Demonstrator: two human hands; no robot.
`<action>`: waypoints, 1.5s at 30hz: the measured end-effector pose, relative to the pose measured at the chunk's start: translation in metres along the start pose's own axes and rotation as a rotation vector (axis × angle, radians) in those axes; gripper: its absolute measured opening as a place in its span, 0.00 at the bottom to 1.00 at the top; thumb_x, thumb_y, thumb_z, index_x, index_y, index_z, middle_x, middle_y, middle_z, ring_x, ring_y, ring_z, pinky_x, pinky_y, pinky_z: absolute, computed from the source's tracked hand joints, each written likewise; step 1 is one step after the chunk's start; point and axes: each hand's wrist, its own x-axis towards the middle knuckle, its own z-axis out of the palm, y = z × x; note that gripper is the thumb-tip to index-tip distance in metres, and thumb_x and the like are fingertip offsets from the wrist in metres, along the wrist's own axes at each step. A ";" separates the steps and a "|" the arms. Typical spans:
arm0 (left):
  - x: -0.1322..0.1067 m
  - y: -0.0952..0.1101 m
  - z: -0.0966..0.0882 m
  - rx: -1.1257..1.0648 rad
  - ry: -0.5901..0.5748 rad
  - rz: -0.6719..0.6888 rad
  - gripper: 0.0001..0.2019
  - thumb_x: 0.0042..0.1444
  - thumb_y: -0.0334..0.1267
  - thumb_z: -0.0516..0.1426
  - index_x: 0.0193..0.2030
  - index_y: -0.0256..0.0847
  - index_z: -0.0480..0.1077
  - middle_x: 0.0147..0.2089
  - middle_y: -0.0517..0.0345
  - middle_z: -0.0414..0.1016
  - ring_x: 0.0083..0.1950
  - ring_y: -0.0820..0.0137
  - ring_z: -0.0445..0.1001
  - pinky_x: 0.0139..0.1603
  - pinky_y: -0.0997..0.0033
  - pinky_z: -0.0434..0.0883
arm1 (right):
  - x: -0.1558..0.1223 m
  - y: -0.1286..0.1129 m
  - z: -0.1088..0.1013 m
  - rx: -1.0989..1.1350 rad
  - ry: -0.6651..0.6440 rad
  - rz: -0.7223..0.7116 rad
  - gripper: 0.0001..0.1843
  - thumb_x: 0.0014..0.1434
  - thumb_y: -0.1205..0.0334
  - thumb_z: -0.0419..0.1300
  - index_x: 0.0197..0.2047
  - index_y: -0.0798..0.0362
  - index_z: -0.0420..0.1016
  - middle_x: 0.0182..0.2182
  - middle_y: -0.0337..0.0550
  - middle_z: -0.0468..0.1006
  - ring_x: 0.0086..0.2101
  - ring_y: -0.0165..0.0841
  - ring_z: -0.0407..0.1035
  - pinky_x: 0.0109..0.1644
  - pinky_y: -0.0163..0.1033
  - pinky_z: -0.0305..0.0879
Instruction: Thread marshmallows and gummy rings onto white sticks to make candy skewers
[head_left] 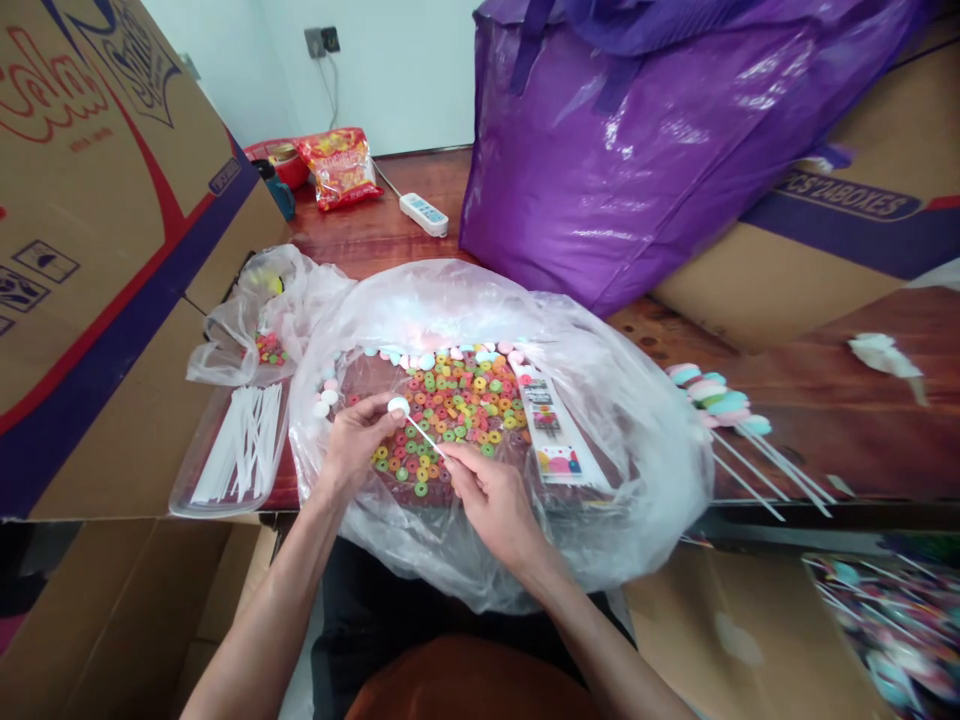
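Note:
My left hand (358,437) pinches a white marshmallow (398,406) at the tip of a thin white stick (424,436). My right hand (487,497) grips the lower end of that same stick. Both hands work over a large clear plastic bag (622,440) spread open on the wooden table. Inside the bag lie several coloured ring candies (457,400) and pastel marshmallows (442,355) along its far side. A printed card (551,425) rests in the bag to the right of the candies.
A clear pack of white sticks (240,445) lies at the left. Finished marshmallow skewers (724,410) lie at the right on the table (862,420). A purple bag (660,140), cardboard boxes (90,230), a snack packet (341,165) and a power strip (424,213) stand behind.

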 end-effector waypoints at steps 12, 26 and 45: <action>-0.024 -0.003 0.000 0.445 0.095 0.430 0.10 0.55 0.39 0.64 0.44 0.45 0.81 0.42 0.55 0.82 0.45 0.66 0.78 0.50 0.65 0.74 | -0.001 -0.010 0.008 0.052 -0.056 0.078 0.17 0.65 0.65 0.52 0.47 0.55 0.82 0.31 0.44 0.83 0.30 0.33 0.76 0.36 0.35 0.70; -0.027 -0.008 0.028 0.794 0.089 0.506 0.11 0.63 0.34 0.56 0.49 0.44 0.78 0.44 0.52 0.79 0.46 0.64 0.76 0.52 0.61 0.73 | 0.001 0.003 -0.003 -0.065 0.107 0.134 0.20 0.64 0.60 0.51 0.48 0.55 0.83 0.24 0.43 0.80 0.26 0.34 0.73 0.33 0.36 0.68; 0.037 -0.001 0.021 1.088 -0.101 0.594 0.10 0.58 0.31 0.59 0.42 0.44 0.81 0.38 0.51 0.74 0.44 0.60 0.70 0.54 0.55 0.65 | -0.008 0.015 -0.009 -0.048 0.116 0.133 0.19 0.66 0.59 0.52 0.49 0.54 0.82 0.29 0.44 0.82 0.32 0.36 0.77 0.36 0.37 0.71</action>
